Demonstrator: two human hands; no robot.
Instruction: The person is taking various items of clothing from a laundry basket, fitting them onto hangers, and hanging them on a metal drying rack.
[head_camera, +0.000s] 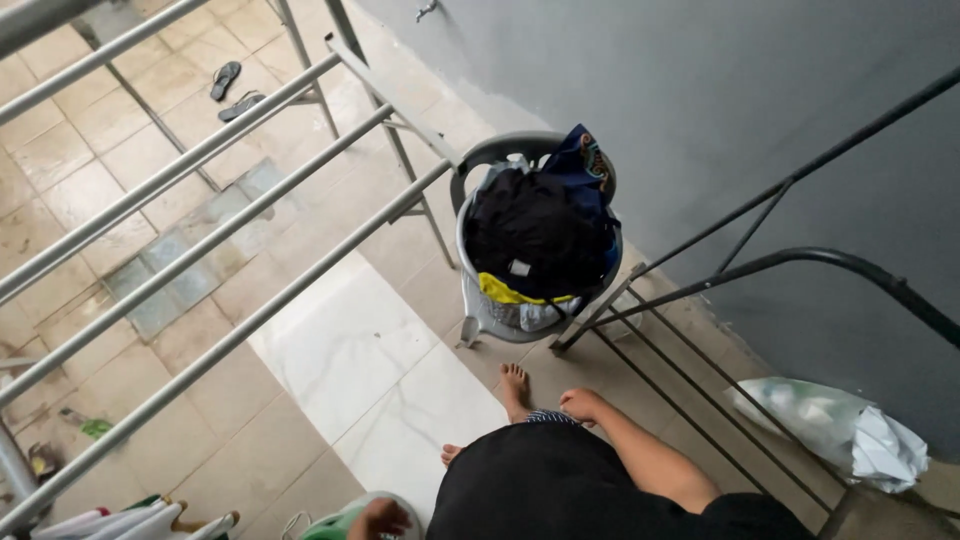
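Right hand (583, 404) bare, round plastic basket (478, 300) (cloth-heaped)

One head view — steep downward from standing height, over the body to the floor (380, 360) and basket (540, 240).

A home's tiled laundry yard, going by the metal drying rack (200, 190) with long rails, a grey laundry basket (500, 300) heaped with dark clothes (535, 230), flip-flops (232, 92) left on the floor tiles (60, 150), a wall tap (427, 10)
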